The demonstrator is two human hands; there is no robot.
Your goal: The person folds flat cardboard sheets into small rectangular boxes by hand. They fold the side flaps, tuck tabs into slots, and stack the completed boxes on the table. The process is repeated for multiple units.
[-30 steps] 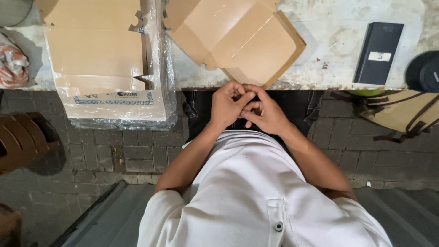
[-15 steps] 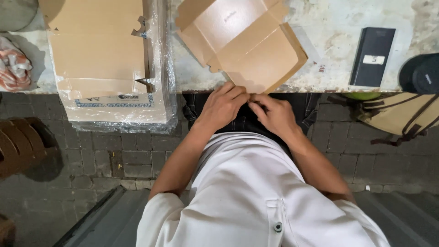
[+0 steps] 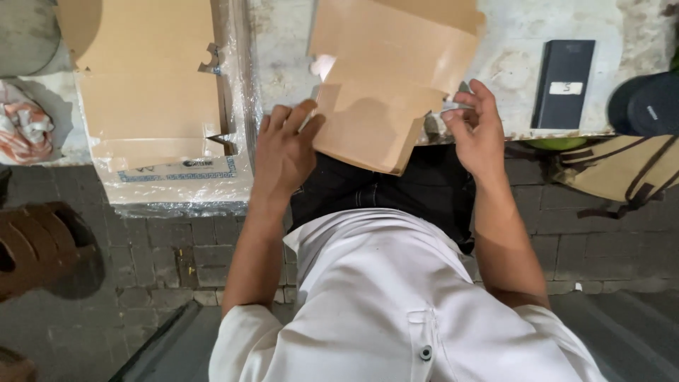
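While the brown cardboard box point(image 3: 385, 92) overhangs the tabletop point(image 3: 283, 42) edge, the left hand point(image 3: 284, 152) fingers pinch its left flap and the right hand point(image 3: 479, 131) touches its right side, fingers loosely open. Earlier, both hands met below the edge. A flat cardboard stack point(image 3: 145, 78) lies left, a dark case point(image 3: 564, 83) right.

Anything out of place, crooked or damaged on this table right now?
Nothing looks damaged. The cardboard box blank hangs tilted past the table edge, between the left hand and right hand. The wrapped stack of flat blanks also overhangs that edge, its plastic film loose.
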